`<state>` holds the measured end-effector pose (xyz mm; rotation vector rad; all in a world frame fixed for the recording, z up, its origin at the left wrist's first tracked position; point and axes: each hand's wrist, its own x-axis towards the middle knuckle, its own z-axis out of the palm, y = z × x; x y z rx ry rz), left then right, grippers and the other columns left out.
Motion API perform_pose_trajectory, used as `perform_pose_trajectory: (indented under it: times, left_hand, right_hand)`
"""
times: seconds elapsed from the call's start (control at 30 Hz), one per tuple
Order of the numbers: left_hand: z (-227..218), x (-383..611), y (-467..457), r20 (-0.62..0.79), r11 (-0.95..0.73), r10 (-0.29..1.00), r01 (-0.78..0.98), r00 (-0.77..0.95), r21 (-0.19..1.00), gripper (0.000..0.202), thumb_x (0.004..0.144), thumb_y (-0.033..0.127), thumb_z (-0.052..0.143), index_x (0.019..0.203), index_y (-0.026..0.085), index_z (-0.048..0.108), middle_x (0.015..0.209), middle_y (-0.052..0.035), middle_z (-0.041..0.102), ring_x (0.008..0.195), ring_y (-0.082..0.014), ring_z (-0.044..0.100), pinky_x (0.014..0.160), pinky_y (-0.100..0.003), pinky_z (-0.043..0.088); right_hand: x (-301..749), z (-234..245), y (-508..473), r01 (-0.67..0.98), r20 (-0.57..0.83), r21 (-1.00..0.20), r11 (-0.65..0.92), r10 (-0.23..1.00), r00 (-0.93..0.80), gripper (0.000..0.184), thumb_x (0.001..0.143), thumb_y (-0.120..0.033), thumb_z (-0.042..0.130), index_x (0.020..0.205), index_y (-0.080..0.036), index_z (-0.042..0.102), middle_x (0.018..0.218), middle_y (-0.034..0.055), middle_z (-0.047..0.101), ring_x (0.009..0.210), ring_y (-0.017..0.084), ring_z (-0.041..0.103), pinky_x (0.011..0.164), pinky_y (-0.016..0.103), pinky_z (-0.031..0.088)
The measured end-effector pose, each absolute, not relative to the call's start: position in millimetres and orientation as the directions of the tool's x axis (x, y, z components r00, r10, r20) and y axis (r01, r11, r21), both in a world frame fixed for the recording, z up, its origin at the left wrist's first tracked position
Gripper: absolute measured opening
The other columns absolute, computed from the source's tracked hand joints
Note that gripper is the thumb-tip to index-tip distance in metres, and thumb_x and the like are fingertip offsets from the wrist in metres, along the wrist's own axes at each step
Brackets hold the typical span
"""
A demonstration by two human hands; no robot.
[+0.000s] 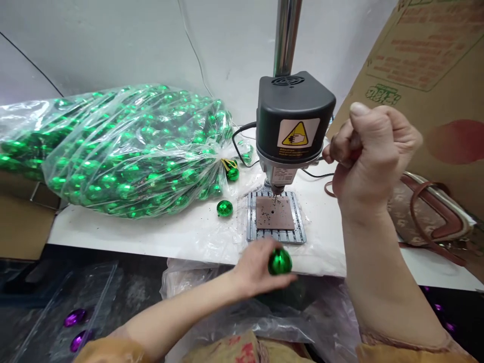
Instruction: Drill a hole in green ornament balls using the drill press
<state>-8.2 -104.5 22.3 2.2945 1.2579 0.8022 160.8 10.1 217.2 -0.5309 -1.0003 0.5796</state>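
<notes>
My left hand (255, 272) holds a shiny green faceted bauble (280, 262) in its fingertips, just in front of the table edge. My right hand (368, 154) is raised in a fist around the thin feed lever (324, 159) of a black bench drill press (295, 116). The drill bit (278, 194) points down at a brown pad (275, 213) on a slotted metal base plate (276, 234), with dark specks of debris around it. Two loose green baubles (224, 208) lie left of the plate, beside a knotted clear bag of many green baubles (117, 151).
A steel column (286, 35) rises behind the drill head. A brown patterned handbag (427, 217) sits right of the press, against a leaning cardboard sheet (427, 65). Purple baubles (74, 317) lie in clear plastic below the table's white edge (151, 237).
</notes>
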Motion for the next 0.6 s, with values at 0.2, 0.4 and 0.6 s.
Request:
perform_pose_trajectory:
  times: [0.2, 0.4, 0.6]
  left_hand:
    - [13, -48, -128, 0.441, -0.787, 0.605, 0.583, 0.663, 0.204, 0.045, 0.091, 0.058, 0.066, 0.116, 0.02, 0.063, 0.096, -0.0101, 0.067, 0.084, -0.024, 0.063, 0.073, -0.036, 0.051]
    - [42, -100, -27, 0.303, -0.205, 0.945, 0.948, 0.126, 0.243, 0.029, 0.088, 0.018, 0.068, 0.117, 0.021, 0.067, 0.11, -0.0127, 0.063, 0.107, -0.0316, 0.061, 0.091, -0.044, 0.051]
    - [47, -85, -1, 0.224, -0.238, 0.97, 0.544, 0.092, 0.805, 0.035, 0.085, 0.028, 0.072, 0.118, 0.02, 0.063, 0.107, -0.0069, 0.066, 0.096, -0.0212, 0.064, 0.086, -0.035, 0.052]
  right_hand:
    - [161, 214, 12, -0.208, 0.63, -0.633, 0.745, 0.653, 0.421, 0.042, 0.074, -0.026, 0.072, 0.047, -0.025, 0.041, 0.038, -0.0074, 0.037, 0.032, 0.008, 0.031, 0.035, 0.033, 0.023]
    - [161, 213, 14, -0.206, 0.654, -0.602, 0.771, 0.624, 0.428, 0.044, 0.076, -0.027, 0.071, 0.047, -0.025, 0.038, 0.038, -0.0091, 0.034, 0.032, 0.007, 0.03, 0.033, 0.03, 0.025]
    - [161, 213, 14, -0.194, 0.649, -0.619, 0.761, 0.634, 0.419, 0.044, 0.075, -0.028, 0.073, 0.048, -0.024, 0.039, 0.037, -0.0086, 0.037, 0.032, 0.008, 0.03, 0.034, 0.031, 0.024]
